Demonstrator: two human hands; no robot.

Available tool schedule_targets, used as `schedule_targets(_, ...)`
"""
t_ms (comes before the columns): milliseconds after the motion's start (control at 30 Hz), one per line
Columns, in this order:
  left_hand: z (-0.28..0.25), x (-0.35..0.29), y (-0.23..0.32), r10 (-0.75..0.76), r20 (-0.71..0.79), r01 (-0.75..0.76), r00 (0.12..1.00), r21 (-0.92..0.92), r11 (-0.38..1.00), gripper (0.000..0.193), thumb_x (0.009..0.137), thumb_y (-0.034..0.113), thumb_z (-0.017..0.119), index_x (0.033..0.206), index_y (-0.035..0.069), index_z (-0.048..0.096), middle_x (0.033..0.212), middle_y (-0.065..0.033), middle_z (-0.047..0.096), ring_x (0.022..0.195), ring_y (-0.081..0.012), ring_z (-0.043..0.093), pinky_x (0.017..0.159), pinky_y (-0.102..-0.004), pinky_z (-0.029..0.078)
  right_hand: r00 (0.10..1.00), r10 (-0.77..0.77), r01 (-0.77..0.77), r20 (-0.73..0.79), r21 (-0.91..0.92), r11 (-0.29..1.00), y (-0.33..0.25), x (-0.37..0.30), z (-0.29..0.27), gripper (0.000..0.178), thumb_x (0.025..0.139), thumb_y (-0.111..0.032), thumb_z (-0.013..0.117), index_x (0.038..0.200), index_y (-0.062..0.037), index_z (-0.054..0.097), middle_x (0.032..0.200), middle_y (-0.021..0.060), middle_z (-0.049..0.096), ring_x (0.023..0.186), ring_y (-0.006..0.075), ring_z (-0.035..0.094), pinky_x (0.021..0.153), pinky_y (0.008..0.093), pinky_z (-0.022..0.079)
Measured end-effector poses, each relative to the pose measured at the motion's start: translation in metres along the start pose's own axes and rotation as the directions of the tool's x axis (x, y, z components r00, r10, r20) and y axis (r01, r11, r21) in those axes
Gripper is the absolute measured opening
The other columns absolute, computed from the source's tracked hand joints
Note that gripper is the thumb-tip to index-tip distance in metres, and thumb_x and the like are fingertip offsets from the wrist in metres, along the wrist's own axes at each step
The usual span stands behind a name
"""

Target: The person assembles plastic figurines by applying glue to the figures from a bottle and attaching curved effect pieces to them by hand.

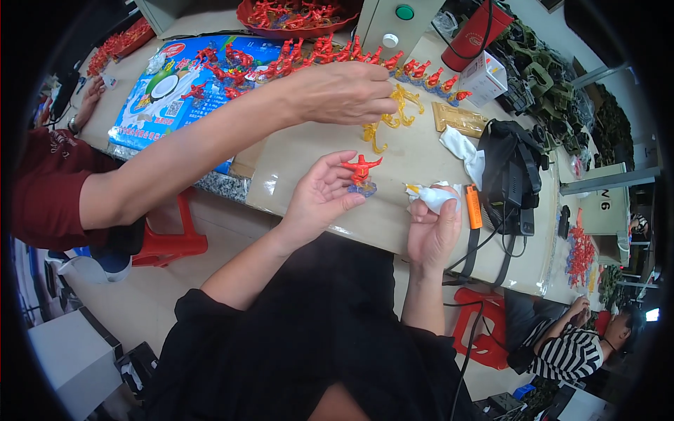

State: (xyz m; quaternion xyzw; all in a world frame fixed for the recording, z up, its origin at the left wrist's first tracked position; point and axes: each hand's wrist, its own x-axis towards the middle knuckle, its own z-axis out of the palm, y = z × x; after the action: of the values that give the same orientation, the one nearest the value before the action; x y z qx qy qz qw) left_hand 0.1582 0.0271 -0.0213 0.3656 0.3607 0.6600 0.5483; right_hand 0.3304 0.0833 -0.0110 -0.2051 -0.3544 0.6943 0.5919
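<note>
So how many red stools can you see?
2. One red stool is at the left, near the co-worker's dark red sleeve; the other red stool is lower right, near the striped shirt. More may be hidden.

lettering: blue carton | print: red cylinder | marks: pale cabinet

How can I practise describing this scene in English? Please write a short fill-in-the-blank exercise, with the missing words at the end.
1. The left grip holds a small figure whose upper body is ____.
2. The right grip holds a small bottle whose body is ____.
3. A co-worker's hand is over the table, and its forearm extends from the person's ____ side.
4. Between the bottle and the black bag lies a slim object coloured ____.

Missing words: red; white; left; orange.
</note>
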Motion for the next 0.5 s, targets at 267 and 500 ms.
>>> schedule_targets(267, 0.007, -0.007, 0.0, 0.094, -0.011, -0.095, 0.995, -0.052, 0.994, 0.062, 0.075, -0.011, 0.055, 0.128, 0.002, 0.027, 0.105, -0.0096, 0.05, 0.103, -0.0154, 0.049, 0.09, -0.0275, 0.04, 0.997, 0.014, -0.024, -0.078, -0.121, 0.992, 0.006, -0.015, -0.004, 0.022, 0.088, -0.023, 0.049, 0.095, -0.0027, 0.048, 0.081, 0.0059, 0.052, 0.061, 0.0123, 0.043, 0.053, 0.0241, 0.033)
schedule_targets(500, 0.002, -0.006, -0.003, 0.1, -0.018, -0.1, 0.995, -0.034, 0.994, 0.064, 0.074, -0.012, 0.056, 0.129, 0.003, 0.027, 0.103, -0.0107, 0.053, 0.1, -0.0181, 0.052, 0.088, -0.0287, 0.042, 0.998, -0.001, -0.006, -0.056, -0.116, 0.993, 0.008, -0.015, -0.004, 0.02, 0.086, -0.018, 0.053, 0.096, -0.0029, 0.045, 0.081, 0.0076, 0.054, 0.062, 0.0118, 0.048, 0.055, 0.0234, 0.039)
